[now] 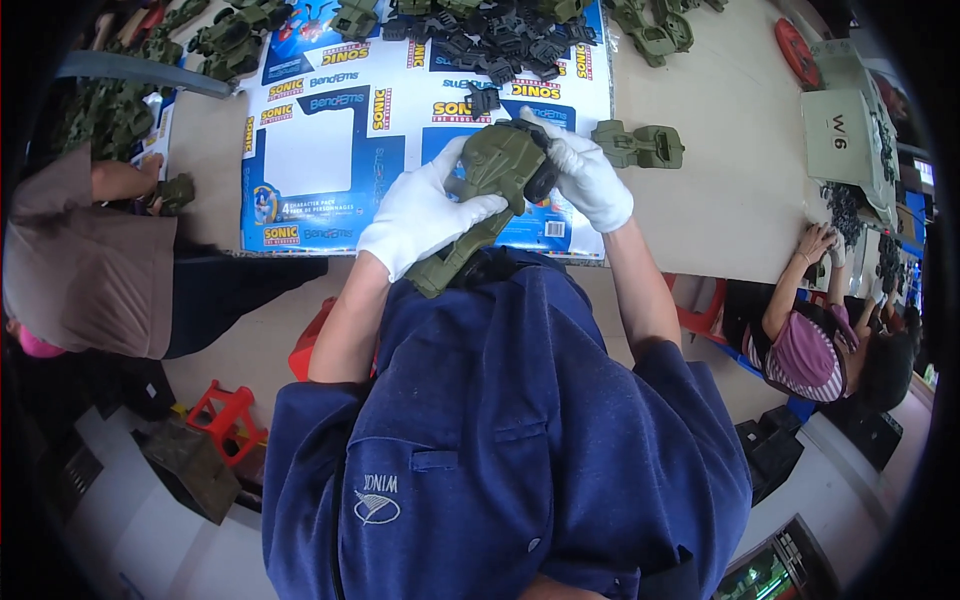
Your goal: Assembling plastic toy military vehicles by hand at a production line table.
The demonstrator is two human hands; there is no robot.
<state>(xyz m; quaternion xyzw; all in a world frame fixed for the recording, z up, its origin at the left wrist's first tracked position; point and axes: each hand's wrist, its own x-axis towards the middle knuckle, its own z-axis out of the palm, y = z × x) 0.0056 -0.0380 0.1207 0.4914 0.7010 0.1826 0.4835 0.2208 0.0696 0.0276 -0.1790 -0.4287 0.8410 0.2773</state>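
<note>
In front of my chest, over the table's near edge, is an olive-green toy vehicle body (492, 165), held tilted. My gloved left hand (430, 210) wraps round its side with the thumb across it. On the other side, my gloved right hand (585, 170) grips a black wheel (543, 180) against the body; some of its fingertips are hidden behind the toy. A small black plastic part (483, 101) lies just beyond my hands on the printed sheet (330, 150). To the right of my right hand another green toy vehicle body (640, 146) rests on the table.
A heap of small black plastic parts (510, 45) lies at the sheet's far side. More green vehicle bodies (240, 40) are at the far left. Right stand a carton (845, 130) and a red round lid (796, 52). Co-workers sit on both sides; red stools (228, 420) stand below.
</note>
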